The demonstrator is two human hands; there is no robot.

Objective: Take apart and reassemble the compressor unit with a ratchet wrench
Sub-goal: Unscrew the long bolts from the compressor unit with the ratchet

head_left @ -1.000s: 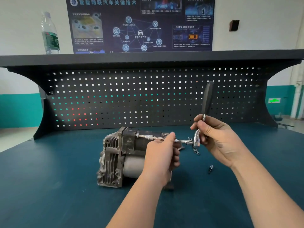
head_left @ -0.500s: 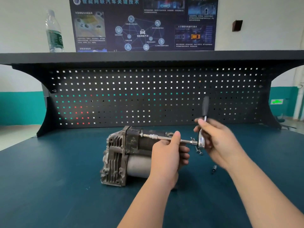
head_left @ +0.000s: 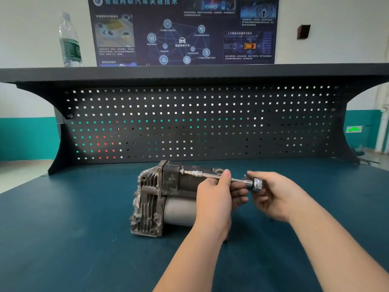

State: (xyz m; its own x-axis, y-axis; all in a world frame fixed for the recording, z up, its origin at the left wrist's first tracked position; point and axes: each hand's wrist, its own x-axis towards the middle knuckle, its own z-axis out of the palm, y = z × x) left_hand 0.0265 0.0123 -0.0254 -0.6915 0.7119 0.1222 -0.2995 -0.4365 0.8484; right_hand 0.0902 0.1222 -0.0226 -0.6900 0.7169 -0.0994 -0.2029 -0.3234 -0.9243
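The grey metal compressor unit (head_left: 155, 199) lies on the blue-green bench. A chrome extension bar (head_left: 207, 175) runs level from a bolt on the compressor's upper block out to the ratchet wrench head (head_left: 257, 184). My left hand (head_left: 216, 197) grips the bar near its middle, thumb on top, and hides part of the compressor's cylinder. My right hand (head_left: 273, 197) holds the ratchet just behind its head. The black handle is hidden by that hand, whose fingers are blurred.
A black pegboard (head_left: 200, 123) backs the bench under a dark shelf (head_left: 210, 70) that carries a water bottle (head_left: 70, 41). A poster hangs on the wall above. The blue-green benchtop (head_left: 73, 228) spreads out on the left and in front.
The ratchet handle has swung down from upright to out of sight behind my right hand. My left hand stays on the extension bar. The camera has shifted slightly.
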